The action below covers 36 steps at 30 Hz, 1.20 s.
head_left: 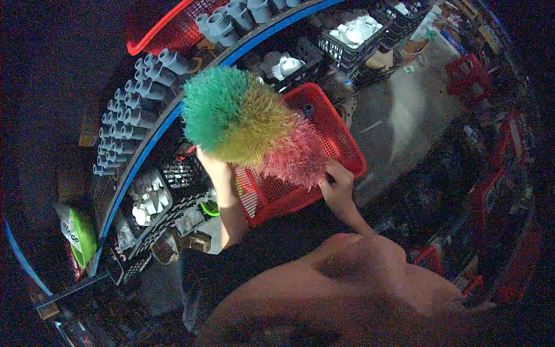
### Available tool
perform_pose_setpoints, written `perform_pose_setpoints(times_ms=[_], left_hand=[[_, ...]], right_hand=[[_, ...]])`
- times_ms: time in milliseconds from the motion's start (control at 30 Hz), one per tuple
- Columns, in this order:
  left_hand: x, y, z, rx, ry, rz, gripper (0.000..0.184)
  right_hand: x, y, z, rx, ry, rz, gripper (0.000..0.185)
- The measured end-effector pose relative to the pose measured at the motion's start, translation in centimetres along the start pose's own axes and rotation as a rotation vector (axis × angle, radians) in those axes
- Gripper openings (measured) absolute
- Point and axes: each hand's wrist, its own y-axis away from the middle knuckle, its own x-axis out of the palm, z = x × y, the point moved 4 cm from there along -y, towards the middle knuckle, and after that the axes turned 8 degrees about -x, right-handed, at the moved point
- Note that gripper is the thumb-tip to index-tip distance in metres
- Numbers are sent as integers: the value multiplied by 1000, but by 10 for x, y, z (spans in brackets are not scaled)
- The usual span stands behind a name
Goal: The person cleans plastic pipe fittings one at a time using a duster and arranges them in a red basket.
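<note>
Wearer's body (324, 289) nearest, duster (248, 124) up front between both hands

Right hand (339, 184): fingers curled in, clamped on the duster's pink end; can't see exactly what part they grip. Left hand (211, 164): at the duster's green/yellow side, fingers hidden behind the bristles, can't tell if closed. Duster is raised over the red basket (342, 139), covering its far left corner; bristles run green, yellow, pink. One small grey piece (308, 109) sits near the basket's far end.

Beyond that: bench (151, 143) with blue front edge, grey fittings (139, 118) in rows along it. Red crate (165, 34) behind them, toward the back. Below the front edge, black crates (173, 196) with white parts (151, 199). Green bag (85, 243) by the bench's near left corner.
</note>
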Motion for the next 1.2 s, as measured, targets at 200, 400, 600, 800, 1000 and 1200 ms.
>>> perform_pose_setpoints(times_ms=[200,400,600,800,1000,1200], left_hand=[[9,20,14,25,-165,136,40],[11,15,12,95,-172,82,41],[9,1,-5,-82,97,-66,36],[10,20,55,41,-528,281,30],[10,12,54,-21,-353,216,30],[4,15,56,-361,-155,225,31]], right_hand=[[6,2,0,-30,-46,-66,24],[-5,-11,4,14,31,-44,26],[-3,3,-9,61,84,57,29],[-3,-5,2,12,15,-28,26],[1,3,1,-50,56,-14,24],[-2,13,-6,8,41,-6,22]])
